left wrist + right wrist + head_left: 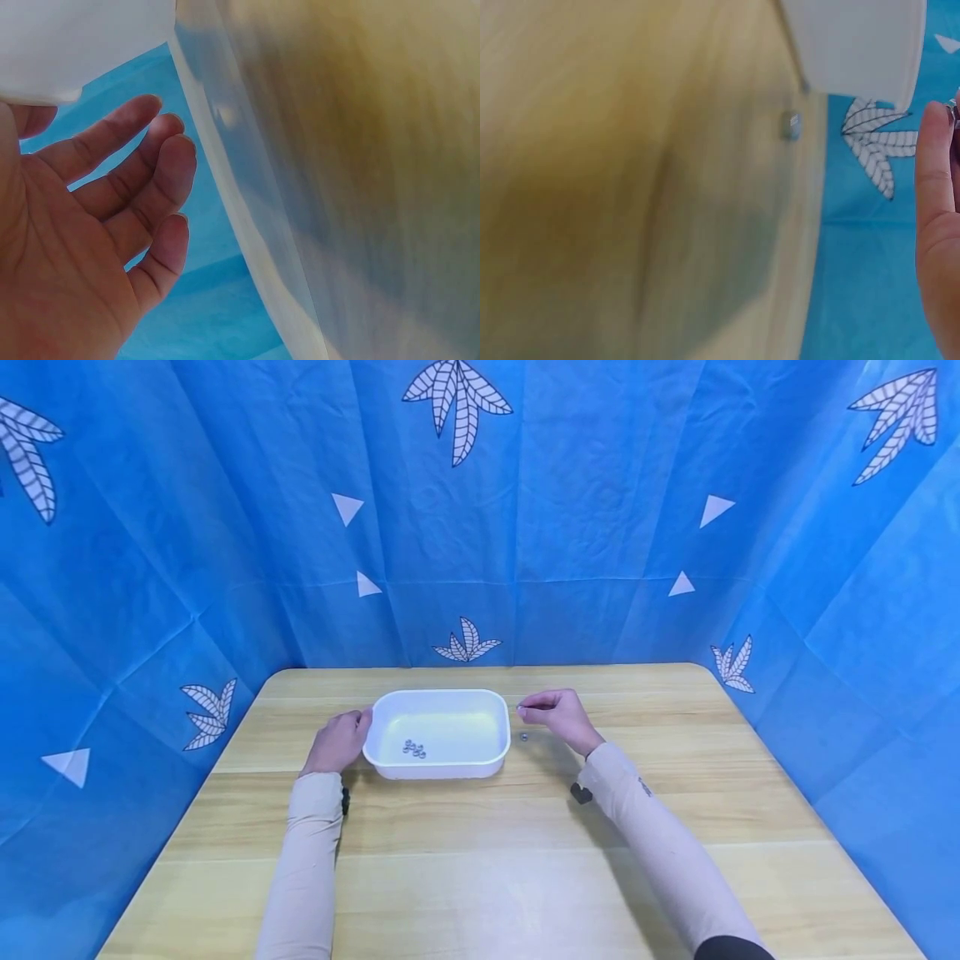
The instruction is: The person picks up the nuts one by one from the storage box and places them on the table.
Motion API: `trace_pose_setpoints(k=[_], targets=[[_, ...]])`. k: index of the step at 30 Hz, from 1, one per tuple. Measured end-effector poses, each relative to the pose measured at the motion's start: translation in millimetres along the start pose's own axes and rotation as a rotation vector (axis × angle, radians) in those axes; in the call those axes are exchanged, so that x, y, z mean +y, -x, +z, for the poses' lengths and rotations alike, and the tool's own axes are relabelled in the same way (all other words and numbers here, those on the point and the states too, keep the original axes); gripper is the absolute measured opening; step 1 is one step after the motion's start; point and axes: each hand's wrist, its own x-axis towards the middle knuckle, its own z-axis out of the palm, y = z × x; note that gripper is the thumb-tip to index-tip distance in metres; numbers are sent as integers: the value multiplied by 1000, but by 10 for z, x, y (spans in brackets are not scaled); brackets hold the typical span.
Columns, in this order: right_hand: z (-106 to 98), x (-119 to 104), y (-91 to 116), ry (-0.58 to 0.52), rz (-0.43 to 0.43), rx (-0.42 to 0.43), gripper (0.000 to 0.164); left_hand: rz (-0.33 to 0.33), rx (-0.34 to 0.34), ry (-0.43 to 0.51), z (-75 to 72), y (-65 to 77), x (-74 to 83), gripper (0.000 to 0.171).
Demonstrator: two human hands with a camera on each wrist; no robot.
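Observation:
A white rectangular plastic basin [442, 770] stands on the table, with several small metal nuts [414, 749] lying on its floor toward the front left. At its left end my left hand [339, 742] holds the rim. In the left wrist view the thumb is at the rim, while the other fingers [174, 172] hang loosely bent below it. Just right of the basin, my right hand [561, 717] pinches a small silvery nut [521, 709] between thumb and fingertips, above the tabletop. One more nut [524, 737] lies on the wood below that hand.
The light wooden table [465, 860] has rounded far corners. Blue curtains [585, 510] with white leaf and triangle prints stand along its back and sides. Both forearms reach in from the near edge.

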Motion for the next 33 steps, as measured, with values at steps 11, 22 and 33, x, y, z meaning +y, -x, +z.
trace_pose_setpoints(k=[11, 22, 33], targets=[[-60, 200, 34, 120, 20, 0, 26, -12, -6, 5, -23, 14, 3, 71], [-79, 239, 49, 251, 31, -54, 18, -19, -12, 11, -28, 31, 27, 74], [-111, 262, 32, 398, -47, -134, 7, -6, -7, 20, 0, 14, 9, 76]])
